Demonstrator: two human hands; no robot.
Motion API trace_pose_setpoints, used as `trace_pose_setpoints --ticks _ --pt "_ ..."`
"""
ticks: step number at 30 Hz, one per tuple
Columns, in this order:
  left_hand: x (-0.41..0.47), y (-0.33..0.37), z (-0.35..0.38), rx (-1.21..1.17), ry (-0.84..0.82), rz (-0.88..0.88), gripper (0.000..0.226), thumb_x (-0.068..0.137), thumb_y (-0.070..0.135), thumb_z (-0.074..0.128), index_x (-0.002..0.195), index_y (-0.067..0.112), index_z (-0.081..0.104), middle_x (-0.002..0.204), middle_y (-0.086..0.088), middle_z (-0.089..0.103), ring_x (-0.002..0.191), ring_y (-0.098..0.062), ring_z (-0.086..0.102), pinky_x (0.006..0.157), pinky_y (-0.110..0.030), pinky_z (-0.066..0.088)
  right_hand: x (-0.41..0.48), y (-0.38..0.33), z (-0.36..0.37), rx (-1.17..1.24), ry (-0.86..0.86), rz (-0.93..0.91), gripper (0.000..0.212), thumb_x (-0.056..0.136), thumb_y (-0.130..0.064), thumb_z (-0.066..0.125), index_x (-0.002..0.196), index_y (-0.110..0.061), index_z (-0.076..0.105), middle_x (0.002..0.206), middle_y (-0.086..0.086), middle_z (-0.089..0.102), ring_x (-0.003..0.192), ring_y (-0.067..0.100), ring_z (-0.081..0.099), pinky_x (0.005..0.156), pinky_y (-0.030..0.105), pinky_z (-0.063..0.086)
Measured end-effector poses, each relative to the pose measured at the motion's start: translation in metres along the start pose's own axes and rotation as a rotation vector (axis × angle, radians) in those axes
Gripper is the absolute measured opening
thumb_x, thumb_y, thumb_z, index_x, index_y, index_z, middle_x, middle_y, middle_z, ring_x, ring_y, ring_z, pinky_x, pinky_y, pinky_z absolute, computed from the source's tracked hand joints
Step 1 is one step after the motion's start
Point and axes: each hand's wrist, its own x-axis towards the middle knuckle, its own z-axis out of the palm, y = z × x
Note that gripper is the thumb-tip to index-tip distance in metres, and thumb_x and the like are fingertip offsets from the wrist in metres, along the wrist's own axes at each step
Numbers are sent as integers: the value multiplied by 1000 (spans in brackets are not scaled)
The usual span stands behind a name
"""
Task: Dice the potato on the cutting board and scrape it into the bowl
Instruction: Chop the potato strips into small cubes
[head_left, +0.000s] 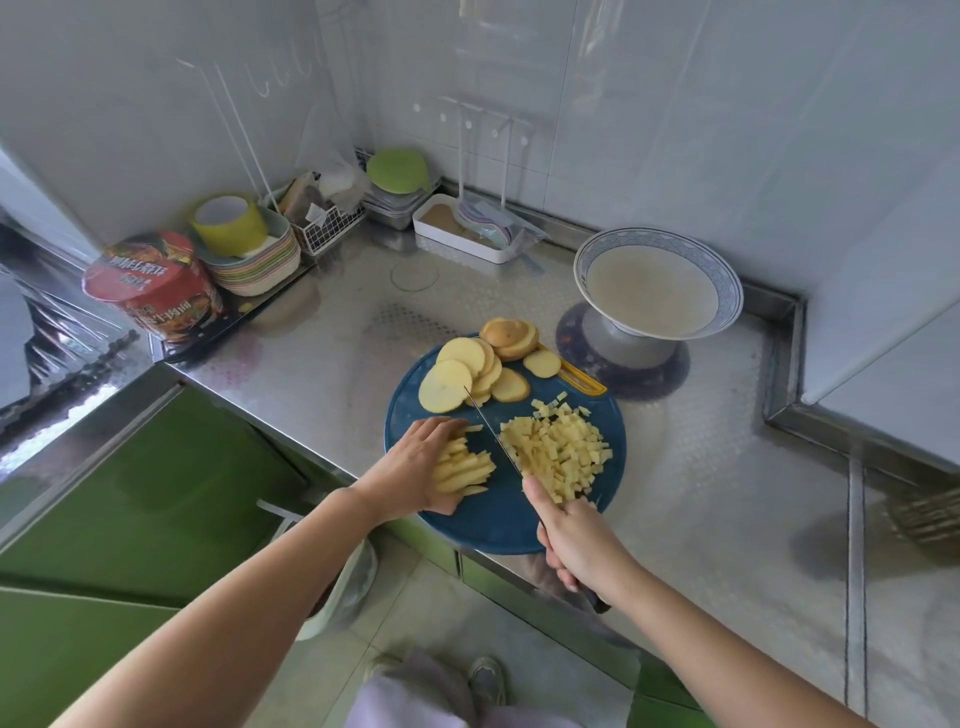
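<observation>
A round blue cutting board (498, 519) lies on the steel counter. On it, potato strips (465, 465) sit under the curled fingers of my left hand (415, 470), which holds them down. My right hand (576, 540) grips the handle of a knife (491, 431); its blade points away from me, between the strips and a pile of diced potato (561, 447). Round potato slices (467, 376) are stacked at the board's far side. A blue-rimmed bowl (657, 291) stands on the counter beyond the board, to the right.
A red instant-noodle cup (150, 288), stacked plates with a yellow cup (249, 254), a wire basket (324, 221) and a white tray (462, 228) line the back left. The counter's front edge runs just under the board. A woven item (927, 512) sits at far right.
</observation>
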Motion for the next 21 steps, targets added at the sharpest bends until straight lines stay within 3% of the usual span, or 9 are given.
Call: trace_pose_setpoints --ticks 3,7,14,17,21 --pt "0 -2 -2 37 6 15 101 68 47 76 150 23 20 148 4 31 137 -13 27 115 -22 13 0 4 7 -2 23 14 64 95 -67 34 60 -13 33 42 -2 32 32 13 32 36 21 30" --pt "1 -3 -3 104 25 32 101 70 52 74 150 23 21 149 4 34 140 -15 26 118 -31 -3 3 6 16 36 48 35 64 95 -67 34 61 -13 36 44 1 34 32 14 34 36 21 32" --pt "10 4 5 -24 36 64 109 66 47 78 151 19 17 149 0 22 138 -16 19 117 -23 13 8 9 30 57 66 55 67 92 -71 32 56 -15 33 45 3 32 34 17 33 37 24 30" --pt "14 5 7 -14 23 43 119 65 46 78 153 15 5 147 -2 18 137 -19 20 115 -20 11 9 10 30 46 72 55 68 93 -71 31 55 -14 33 43 2 33 33 17 33 37 24 31" --pt "14 9 6 225 1 1 127 66 60 72 152 12 -8 150 -6 15 141 -27 11 120 -44 0 9 10 31 41 77 61 68 93 -69 32 54 -14 32 40 0 32 32 16 32 37 24 30"
